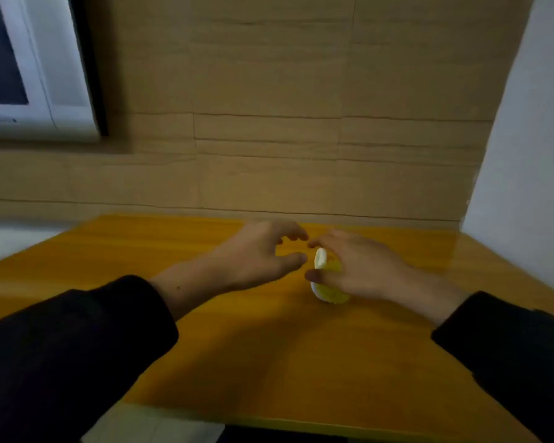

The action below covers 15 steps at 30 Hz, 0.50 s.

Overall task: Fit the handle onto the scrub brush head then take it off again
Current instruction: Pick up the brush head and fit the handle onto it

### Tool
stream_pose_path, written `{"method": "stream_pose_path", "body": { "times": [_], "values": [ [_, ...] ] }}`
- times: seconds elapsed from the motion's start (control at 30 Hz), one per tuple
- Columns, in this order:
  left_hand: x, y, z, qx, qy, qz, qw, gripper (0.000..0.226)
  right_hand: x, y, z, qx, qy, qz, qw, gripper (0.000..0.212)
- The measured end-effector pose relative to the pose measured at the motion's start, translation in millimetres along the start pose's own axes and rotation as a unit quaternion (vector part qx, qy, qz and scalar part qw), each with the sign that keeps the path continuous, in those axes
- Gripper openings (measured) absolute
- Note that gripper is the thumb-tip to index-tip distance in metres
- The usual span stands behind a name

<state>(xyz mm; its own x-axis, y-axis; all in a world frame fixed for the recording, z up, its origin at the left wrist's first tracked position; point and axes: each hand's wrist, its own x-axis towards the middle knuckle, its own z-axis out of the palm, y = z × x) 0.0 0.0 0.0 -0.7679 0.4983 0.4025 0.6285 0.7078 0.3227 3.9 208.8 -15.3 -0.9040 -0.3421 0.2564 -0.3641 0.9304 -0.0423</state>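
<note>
The scrub brush head (328, 292), white-backed with yellow bristles, stands on its edge on the orange table (269, 362) near the far side. My right hand (362, 270) is wrapped over it, thumb in front and fingers across the top. Just left of the brush, my left hand (262, 254) hovers with fingers and thumb spread and holds nothing. The fingertips of both hands nearly meet above the white back. No separate handle shows; much of the brush is hidden under my right hand.
A tan tiled wall (269, 139) rises right behind the table's far edge. A white window frame (45, 91) is at upper left and a white wall (531, 155) at right. The table's near edge (269, 420) runs along the bottom.
</note>
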Motion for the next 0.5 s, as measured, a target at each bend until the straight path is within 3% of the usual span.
{"method": "stream_pose_path", "body": {
  "times": [0.17, 0.5],
  "values": [
    [16, -10, 25, 0.034, -0.024, 0.019, 0.999, 0.047, 3, 18, 29, -0.035, -0.011, 0.031, 0.999, 0.075],
    [37, -39, 86, -0.047, -0.026, -0.006, 0.999, 0.044, 12, 31, 62, -0.005, -0.001, 0.043, 0.999, 0.086]
  ]
}}
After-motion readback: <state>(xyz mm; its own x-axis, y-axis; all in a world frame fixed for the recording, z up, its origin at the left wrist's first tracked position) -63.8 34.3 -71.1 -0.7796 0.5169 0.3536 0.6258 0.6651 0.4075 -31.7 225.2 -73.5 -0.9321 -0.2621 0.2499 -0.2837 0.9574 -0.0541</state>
